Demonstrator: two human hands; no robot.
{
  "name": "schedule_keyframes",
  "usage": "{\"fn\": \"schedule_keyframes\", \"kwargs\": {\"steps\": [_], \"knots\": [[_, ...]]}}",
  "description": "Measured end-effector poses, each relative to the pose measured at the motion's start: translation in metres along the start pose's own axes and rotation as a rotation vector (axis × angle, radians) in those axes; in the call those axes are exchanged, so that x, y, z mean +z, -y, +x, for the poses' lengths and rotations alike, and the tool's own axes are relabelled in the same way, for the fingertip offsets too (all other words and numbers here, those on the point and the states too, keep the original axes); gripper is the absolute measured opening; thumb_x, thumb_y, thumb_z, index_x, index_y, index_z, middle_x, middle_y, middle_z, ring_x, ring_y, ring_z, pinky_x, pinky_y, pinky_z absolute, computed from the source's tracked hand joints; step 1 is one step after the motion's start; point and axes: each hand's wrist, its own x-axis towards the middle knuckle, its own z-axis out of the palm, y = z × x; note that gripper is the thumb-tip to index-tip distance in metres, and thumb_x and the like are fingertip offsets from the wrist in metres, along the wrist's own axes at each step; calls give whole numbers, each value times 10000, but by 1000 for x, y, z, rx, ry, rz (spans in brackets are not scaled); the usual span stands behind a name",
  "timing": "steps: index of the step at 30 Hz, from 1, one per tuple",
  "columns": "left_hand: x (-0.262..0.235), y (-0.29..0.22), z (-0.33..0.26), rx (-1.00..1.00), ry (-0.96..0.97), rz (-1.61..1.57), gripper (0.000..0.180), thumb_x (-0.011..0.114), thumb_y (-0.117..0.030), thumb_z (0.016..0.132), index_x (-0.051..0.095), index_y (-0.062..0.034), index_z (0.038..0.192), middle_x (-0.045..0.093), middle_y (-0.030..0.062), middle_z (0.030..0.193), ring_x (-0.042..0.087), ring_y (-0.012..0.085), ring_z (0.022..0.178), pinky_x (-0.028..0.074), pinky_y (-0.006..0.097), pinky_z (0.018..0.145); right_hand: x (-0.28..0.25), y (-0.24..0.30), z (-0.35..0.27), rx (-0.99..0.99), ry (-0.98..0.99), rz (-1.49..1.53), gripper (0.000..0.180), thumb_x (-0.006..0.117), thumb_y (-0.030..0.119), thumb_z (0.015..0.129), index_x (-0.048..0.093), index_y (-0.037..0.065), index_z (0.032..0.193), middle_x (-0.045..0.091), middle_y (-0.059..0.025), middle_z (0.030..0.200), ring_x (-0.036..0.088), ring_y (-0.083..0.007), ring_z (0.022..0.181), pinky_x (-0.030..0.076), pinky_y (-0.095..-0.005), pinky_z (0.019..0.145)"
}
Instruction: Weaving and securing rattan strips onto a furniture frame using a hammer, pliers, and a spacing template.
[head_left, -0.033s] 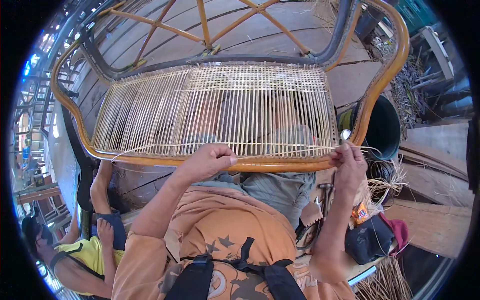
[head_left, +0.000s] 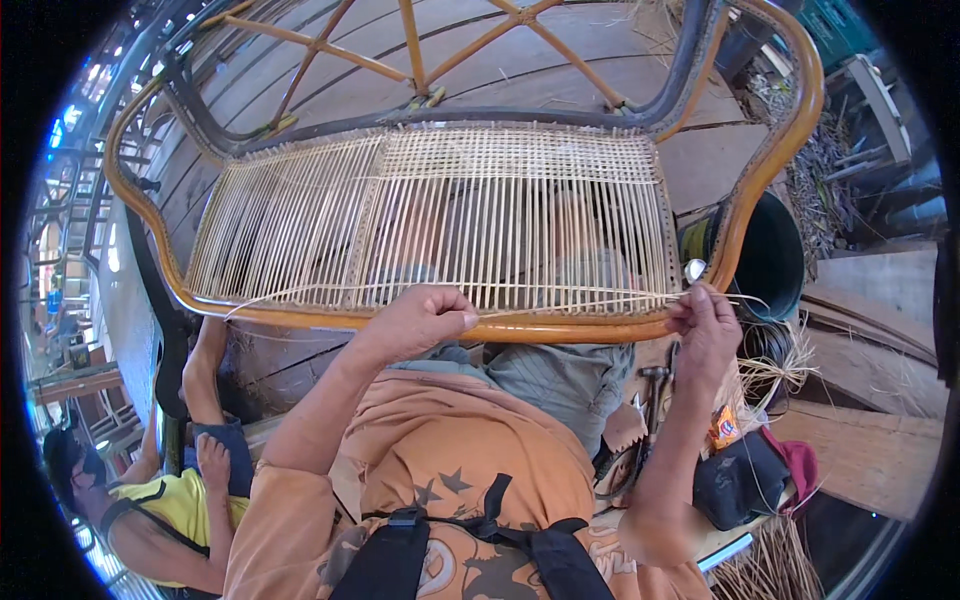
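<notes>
A rattan bench frame lies across in front of me, its seat panel strung with pale cane strands. Crosswise weaving is dense along the far edge of the right section; nearer me mostly lengthwise strands show. My left hand is closed in a pinch at the front rail, on a thin cane strand. At the panel's front right corner my right hand pinches the strand too, fingers together, with a loose end curling out past it. Another stretch of strand arcs over the front left part.
A dark bucket stands right of the bench, with a bundle of cane below it. A hammer, an orange packet and a dark cap lie by my right arm. Another person sits at lower left.
My right hand sits very slightly farther right, and the bench appears shifted a touch the same way. Both hands keep their pinch.
</notes>
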Motion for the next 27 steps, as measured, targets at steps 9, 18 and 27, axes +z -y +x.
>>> {"fn": "schedule_keyframes", "kwargs": {"steps": [9,18,27], "knots": [[-1,-16,-13,27,34,19,160,614,-212,831,606,-52,823,472,-88,668,378,12,590,321,191,517,-23,9,9,-55,4,47,158,594,125,878,599,2,977,635,-59,751,620,-120,609,511,-233,487],[-13,-26,-43,-22,78,-116,155,611,-189,838,608,-33,830,495,-80,675,403,2,600,323,162,522,-97,24,54,-136,-176,-9,197,606,101,858,554,30,1034,575,-37,732,552,-105,597,461,-220,506],[-14,-30,-64,49,100,-72,152,593,-154,832,604,-4,851,530,-43,713,447,34,673,390,210,611,-136,37,64,-164,-198,14,168,582,86,881,554,21,1033,595,-52,761,564,-123,613,492,-239,521]]}}
